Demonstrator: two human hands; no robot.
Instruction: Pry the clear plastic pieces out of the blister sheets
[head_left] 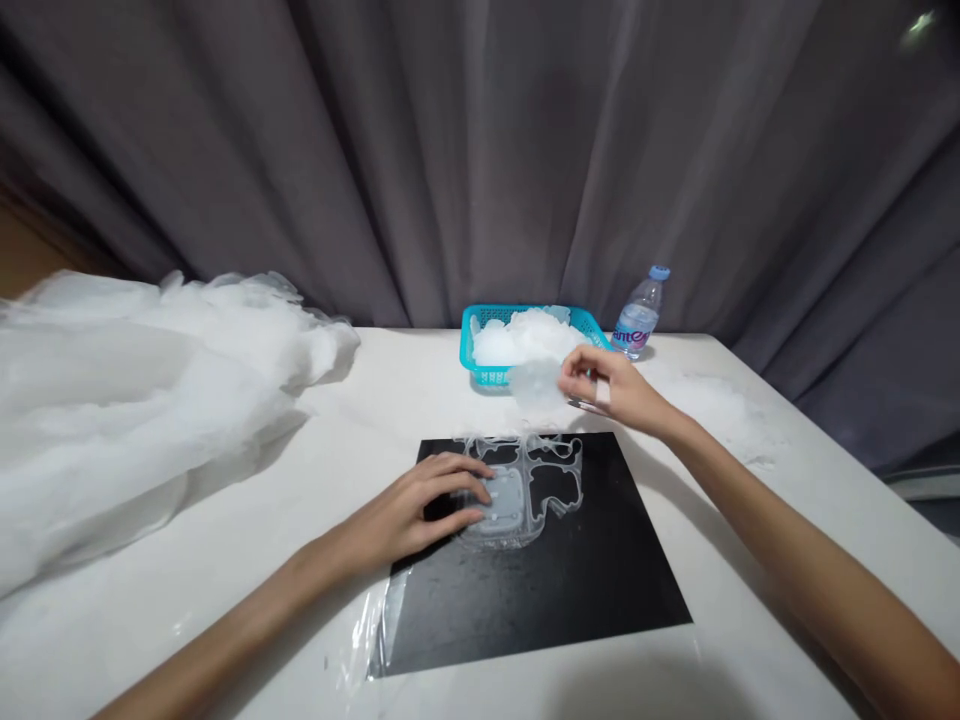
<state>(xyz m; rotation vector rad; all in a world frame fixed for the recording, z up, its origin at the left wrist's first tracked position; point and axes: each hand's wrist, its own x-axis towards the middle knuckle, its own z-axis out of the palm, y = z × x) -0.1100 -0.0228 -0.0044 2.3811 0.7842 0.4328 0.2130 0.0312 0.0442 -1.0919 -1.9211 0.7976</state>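
- The left hand (pixel 420 510) lies flat on the black mat (pixel 540 590), its fingers (pixel 469 490) spread and released, pressing down on a clear plastic frame (pixel 525 485) rather than gripping it.
- The frame's solid rectangular part sits directly under those fingertips; its open loops run away from them toward the far edge of the mat.
- The right hand (pixel 611 385) is raised beyond the mat, its fingers pinched on a small translucent plastic piece (pixel 538 385) that hangs just to the left of the fingertips.
- Just past the right fingers stands a turquoise basket (pixel 471 345) heaped with similar clear pieces; the held piece is in front of it, at its near rim.
- A water bottle (pixel 639 315) stands just beyond and right of the right hand.
- Well left of the left fingers, a large heap of white plastic film (pixel 135 400) lies on the white table (pixel 375 400).
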